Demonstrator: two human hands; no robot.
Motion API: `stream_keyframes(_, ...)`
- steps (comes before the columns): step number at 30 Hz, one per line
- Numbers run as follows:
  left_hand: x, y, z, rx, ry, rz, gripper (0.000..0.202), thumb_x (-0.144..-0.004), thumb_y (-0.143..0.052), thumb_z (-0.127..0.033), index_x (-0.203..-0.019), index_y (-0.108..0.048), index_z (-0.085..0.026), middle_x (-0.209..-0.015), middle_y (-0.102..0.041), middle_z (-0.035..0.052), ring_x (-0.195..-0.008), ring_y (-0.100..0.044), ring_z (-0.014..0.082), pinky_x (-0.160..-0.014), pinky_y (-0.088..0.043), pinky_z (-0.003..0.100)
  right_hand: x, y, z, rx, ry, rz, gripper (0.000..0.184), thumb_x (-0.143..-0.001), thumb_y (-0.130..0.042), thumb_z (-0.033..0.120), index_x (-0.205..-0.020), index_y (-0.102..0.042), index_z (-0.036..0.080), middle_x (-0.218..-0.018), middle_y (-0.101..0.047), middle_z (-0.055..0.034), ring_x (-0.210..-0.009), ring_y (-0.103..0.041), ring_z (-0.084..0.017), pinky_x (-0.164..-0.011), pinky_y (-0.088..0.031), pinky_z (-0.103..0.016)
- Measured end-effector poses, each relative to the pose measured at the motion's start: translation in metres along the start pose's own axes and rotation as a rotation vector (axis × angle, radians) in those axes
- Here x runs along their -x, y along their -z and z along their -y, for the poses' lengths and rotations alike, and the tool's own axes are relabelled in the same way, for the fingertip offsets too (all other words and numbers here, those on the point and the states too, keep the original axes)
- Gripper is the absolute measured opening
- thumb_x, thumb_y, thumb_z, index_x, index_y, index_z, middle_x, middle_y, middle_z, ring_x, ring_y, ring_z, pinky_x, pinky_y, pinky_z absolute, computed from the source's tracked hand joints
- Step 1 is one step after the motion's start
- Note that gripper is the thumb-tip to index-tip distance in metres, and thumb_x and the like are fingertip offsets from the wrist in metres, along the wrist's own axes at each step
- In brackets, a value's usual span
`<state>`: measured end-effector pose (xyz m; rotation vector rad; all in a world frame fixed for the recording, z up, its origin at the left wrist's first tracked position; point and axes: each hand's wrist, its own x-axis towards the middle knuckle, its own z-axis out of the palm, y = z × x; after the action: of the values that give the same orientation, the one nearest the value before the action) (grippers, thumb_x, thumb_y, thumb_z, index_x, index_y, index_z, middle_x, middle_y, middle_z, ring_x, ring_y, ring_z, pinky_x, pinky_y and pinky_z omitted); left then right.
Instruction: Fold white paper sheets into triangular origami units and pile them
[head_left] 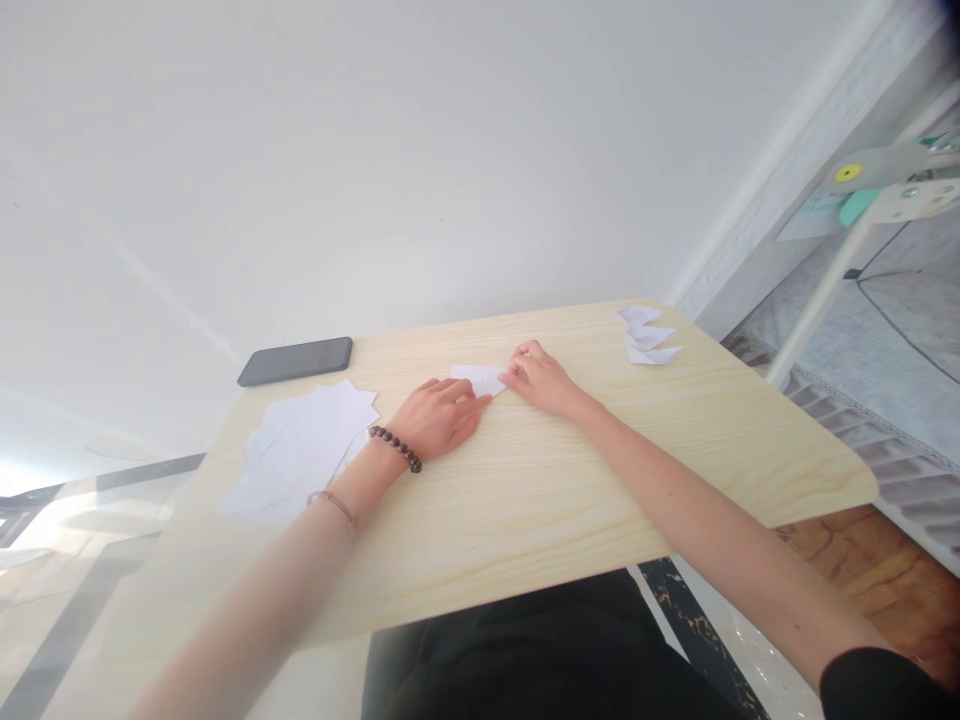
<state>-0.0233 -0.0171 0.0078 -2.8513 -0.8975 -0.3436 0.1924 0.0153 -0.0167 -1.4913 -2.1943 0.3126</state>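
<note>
A small white piece of paper (480, 379), which looks folded, lies on the wooden table in front of me. My left hand (442, 413), with a dark bead bracelet at its wrist, holds the paper's near left side, its index finger stretched along the near edge. At the right end, my right hand (541, 380) pinches the paper's corner between thumb and fingers. Part of the paper is hidden beneath my left fingers. Beside my left forearm lies a loose pile of white paper sheets (304, 445). Several folded paper pieces (649, 337) sit in a row at the far right.
A dark smartphone (296, 361) lies at the table's back left corner. The light wooden table (570, 500) stands against a white wall (420, 180). To the right, beyond the table's edge, rises a pale metal pole (821, 300) with a cable behind it.
</note>
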Motion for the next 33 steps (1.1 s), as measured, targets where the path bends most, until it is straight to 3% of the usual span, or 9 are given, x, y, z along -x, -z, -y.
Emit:
stream_keyframes(17, -0.0013, 0.0014, -0.0009, 0.021, 0.007, 0.003, 0.033, -0.087, -0.034, -0.029, -0.11, -0.056, -0.024, -0.096, -0.055, 0.0065, -0.08, -0.051, 0.0161, -0.072, -0.04, 0.031, -0.0022, -0.0008, 0.0031, 0.044, -0.01, 0.002, 0.021, -0.08, -0.045, 0.036, -0.071, -0.053, 0.018, -0.099, -0.049, -0.0073, -0.093, -0.05, -0.019, -0.084, -0.037, -0.034)
stream_keyframes(25, -0.0023, 0.0017, -0.0017, 0.036, 0.019, 0.001, 0.032, -0.087, -0.033, -0.03, -0.109, -0.057, -0.024, -0.097, -0.054, 0.007, -0.081, -0.051, 0.0162, -0.073, -0.039, 0.032, 0.0002, -0.0014, 0.0049, 0.041, 0.001, -0.027, 0.017, -0.079, -0.046, 0.035, -0.08, -0.052, 0.019, -0.099, -0.046, -0.0061, -0.09, -0.051, -0.018, -0.082, -0.038, -0.034)
stream_keyframes(33, -0.0025, 0.0021, -0.0018, -0.002, 0.023, 0.026, 0.033, -0.086, -0.034, -0.028, -0.111, -0.055, -0.025, -0.095, -0.054, 0.0059, -0.08, -0.049, 0.0168, -0.072, -0.039, 0.032, 0.0045, -0.0006, 0.0089, -0.017, 0.056, -0.007, 0.03, -0.069, -0.056, 0.041, -0.09, -0.047, 0.021, -0.1, -0.042, -0.0043, -0.089, -0.049, -0.017, -0.081, -0.037, -0.033)
